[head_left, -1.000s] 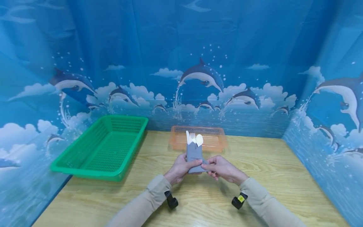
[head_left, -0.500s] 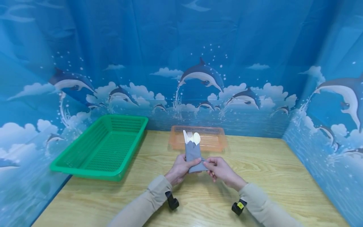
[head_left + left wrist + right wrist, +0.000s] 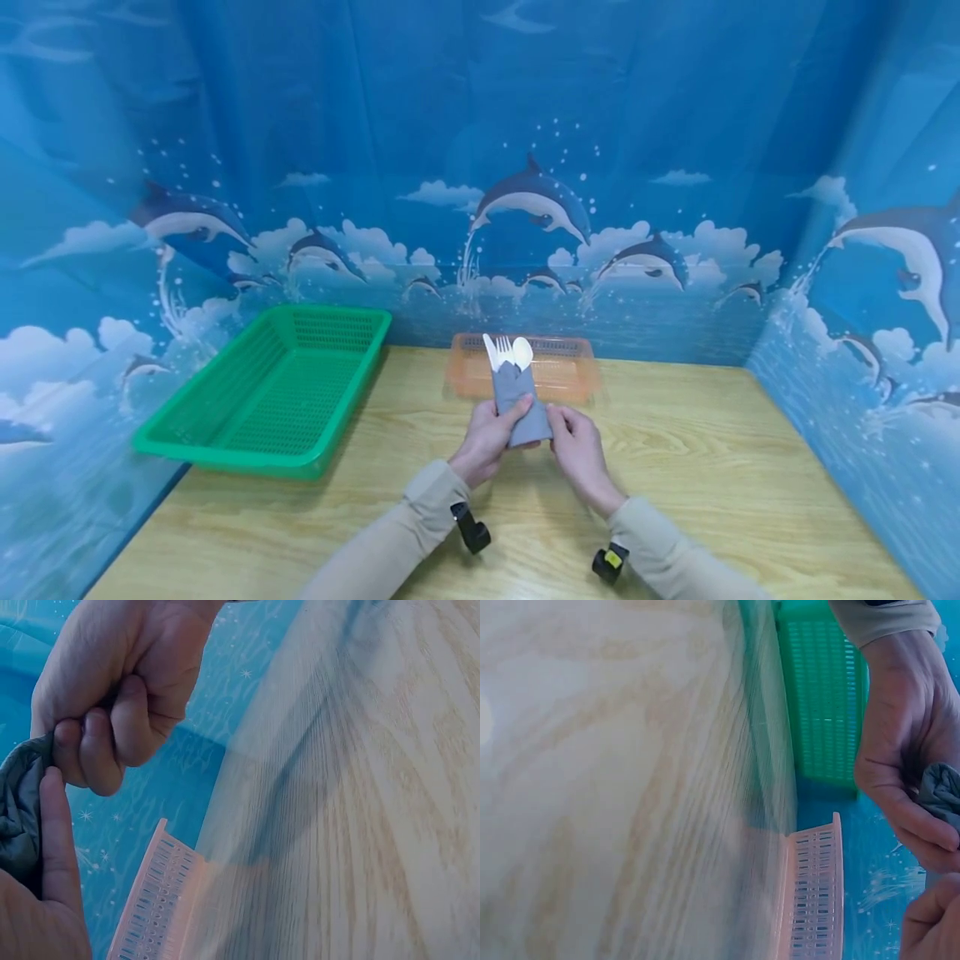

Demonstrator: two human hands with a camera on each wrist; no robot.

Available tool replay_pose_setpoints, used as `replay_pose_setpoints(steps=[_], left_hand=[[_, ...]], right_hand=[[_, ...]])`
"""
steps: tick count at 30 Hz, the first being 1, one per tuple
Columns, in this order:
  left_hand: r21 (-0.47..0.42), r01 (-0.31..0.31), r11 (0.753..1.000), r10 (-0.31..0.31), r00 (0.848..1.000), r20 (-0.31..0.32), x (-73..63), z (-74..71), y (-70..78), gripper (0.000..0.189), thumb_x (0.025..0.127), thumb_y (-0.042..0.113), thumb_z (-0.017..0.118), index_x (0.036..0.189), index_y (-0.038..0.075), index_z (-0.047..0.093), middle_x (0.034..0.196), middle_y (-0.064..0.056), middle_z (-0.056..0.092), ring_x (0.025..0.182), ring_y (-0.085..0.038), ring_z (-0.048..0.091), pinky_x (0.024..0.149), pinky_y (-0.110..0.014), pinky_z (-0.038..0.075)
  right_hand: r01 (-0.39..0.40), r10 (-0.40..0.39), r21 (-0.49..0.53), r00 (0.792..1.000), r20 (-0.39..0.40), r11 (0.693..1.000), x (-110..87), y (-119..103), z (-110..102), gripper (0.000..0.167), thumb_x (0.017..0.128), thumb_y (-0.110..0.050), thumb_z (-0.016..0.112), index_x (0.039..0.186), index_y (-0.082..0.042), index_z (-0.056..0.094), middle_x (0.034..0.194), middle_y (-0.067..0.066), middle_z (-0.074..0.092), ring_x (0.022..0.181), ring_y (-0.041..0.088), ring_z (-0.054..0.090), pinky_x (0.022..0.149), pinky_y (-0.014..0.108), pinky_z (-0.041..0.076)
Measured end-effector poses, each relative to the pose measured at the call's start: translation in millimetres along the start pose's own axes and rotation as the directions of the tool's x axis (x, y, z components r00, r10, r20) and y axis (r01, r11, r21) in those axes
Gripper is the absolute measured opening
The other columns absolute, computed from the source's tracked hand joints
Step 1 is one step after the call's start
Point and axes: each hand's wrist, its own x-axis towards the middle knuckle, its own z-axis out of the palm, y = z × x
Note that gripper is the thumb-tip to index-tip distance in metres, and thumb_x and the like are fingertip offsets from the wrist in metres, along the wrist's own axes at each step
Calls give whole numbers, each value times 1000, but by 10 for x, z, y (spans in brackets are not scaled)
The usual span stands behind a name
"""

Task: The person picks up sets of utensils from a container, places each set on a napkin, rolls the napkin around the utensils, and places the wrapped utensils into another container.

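A grey cloth napkin (image 3: 512, 386) is folded into a pouch. From its top stick out a white knife (image 3: 491, 352), a white fork (image 3: 505, 351) and a white spoon (image 3: 522, 353). My left hand (image 3: 486, 440) grips the pouch from the left, thumb across its front and fingers behind. On the right side, my right hand (image 3: 579, 450) pinches the lower edge of the cloth. The left wrist view has the right hand's fingers (image 3: 96, 754) curled beside the bunched cloth (image 3: 19, 802). The napkin is held above the table, tilted slightly left.
A large green basket (image 3: 348, 408) stands on the left of the wooden table (image 3: 675, 467). Behind the hands, near the back curtain, sits a translucent orange basket (image 3: 581, 379). A blue dolphin-print curtain (image 3: 420, 100) encloses the back and sides.
Both hands have moved slightly up and away with the pouch, which now leans a little left. My right hand has shifted its hold along the cloth's right edge.
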Motion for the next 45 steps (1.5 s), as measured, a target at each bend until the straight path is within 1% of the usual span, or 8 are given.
replay_pose_setpoints(steps=[7, 19, 23, 27, 30, 34, 41, 45], left_hand=[[0, 15, 1000, -15, 999, -29, 1, 34, -6, 49, 94, 38, 64, 120, -4, 59, 97, -14, 74, 76, -19, 72, 68, -35, 61], [13, 14, 1000, -12, 993, -121, -11, 130, 8, 46, 94, 40, 65, 113, -3, 62, 83, -7, 72, 63, -12, 67, 54, -25, 55], [65, 18, 998, -8, 987, -160, -9, 144, 1, 47, 93, 42, 65, 115, 0, 63, 92, -8, 72, 70, -13, 67, 58, -26, 55], [162, 21, 987, 9, 983, -183, -5, 150, -10, 48, 92, 47, 64, 118, 6, 65, 104, -7, 72, 85, -13, 68, 72, -27, 55], [210, 19, 977, 20, 983, -183, 9, 148, -19, 50, 91, 49, 64, 120, 8, 65, 109, -5, 72, 94, -14, 67, 83, -29, 54], [232, 17, 973, 24, 985, -170, 31, 125, -35, 50, 91, 49, 64, 120, 8, 65, 109, -5, 72, 95, -16, 68, 87, -34, 54], [281, 38, 959, 5, 989, -151, 36, 65, -41, 48, 90, 49, 65, 113, 8, 67, 105, -4, 72, 93, -16, 66, 82, -31, 52], [295, 2, 955, 27, 995, -95, 41, 42, -47, 46, 92, 46, 65, 114, 6, 67, 104, -6, 74, 92, -16, 70, 82, -32, 56]], right_hand=[[-6, 7, 56, 1000, -27, 998, -7, 42, 28, 39, 105, -29, 46, 77, -5, 58, 60, 0, 46, 51, 12, 42, 45, 23, 35], [-38, 40, 107, 999, -16, 994, 42, 29, 124, 35, 107, -26, 40, 93, -1, 60, 69, 1, 47, 57, 11, 41, 49, 23, 35], [-24, 29, 58, 997, -78, 998, 48, 43, 142, 24, 105, -24, 45, 98, -3, 54, 80, 2, 49, 69, 14, 44, 57, 23, 38], [-43, 45, 19, 992, -121, 999, 72, 77, 125, 25, 103, -25, 51, 89, -5, 54, 76, 1, 48, 68, 14, 44, 58, 23, 38], [-90, 94, 47, 992, -89, 995, 88, 80, 96, 32, 103, -27, 51, 83, -4, 61, 67, -1, 50, 60, 12, 46, 52, 21, 40], [-140, 143, 135, 990, -9, 981, 96, 51, 57, 33, 103, -24, 51, 90, 2, 66, 64, 0, 55, 55, 11, 52, 50, 23, 49], [-185, 170, 126, 978, 120, 975, 66, 0, -21, 33, 102, -23, 53, 105, 5, 70, 79, 6, 71, 68, 14, 66, 68, 31, 59], [-184, 155, 113, 960, 232, 976, 54, -6, -73, 32, 98, -26, 61, 104, 4, 70, 91, 11, 75, 78, 18, 71, 77, 38, 59]])
